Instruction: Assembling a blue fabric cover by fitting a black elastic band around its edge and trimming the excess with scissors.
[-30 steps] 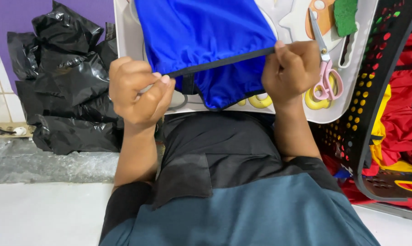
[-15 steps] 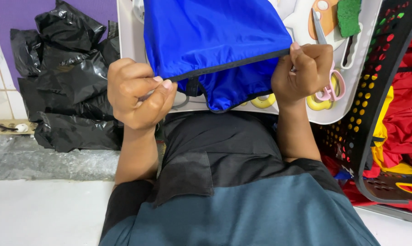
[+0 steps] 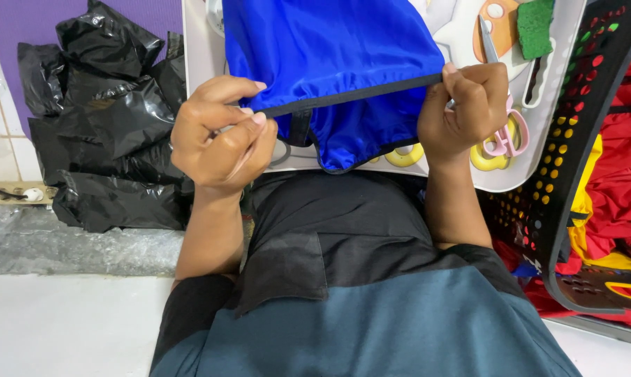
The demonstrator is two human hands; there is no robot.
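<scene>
A blue fabric garment [image 3: 329, 63] is held up over a white tray table [image 3: 200, 56], its dark elastic band [image 3: 350, 96] stretched taut between both hands. The left hand [image 3: 217, 136] is closed in a pinch on the band's left end, thumb against forefinger; the right hand [image 3: 465, 108] is closed on the band's right end, with pink-handled scissors [image 3: 500, 119] seemingly tucked in the same grip. The band appears already attached along the edge of the garment, so the work is judged well along, with checking or trimming apparently left; loose threads cannot be made out.

On the tray table, right of the garment, a green sponge [image 3: 535, 24] is seen at the far edge, and yellow rings [image 3: 402, 155] show at the near edge under the cloth. Left of the tray table, black plastic bags [image 3: 99, 132] are heaped. To its right stands a black perforated basket [image 3: 574, 160] with red and yellow cloth [image 3: 619, 174] inside. Nothing is seen between the hands and the band.
</scene>
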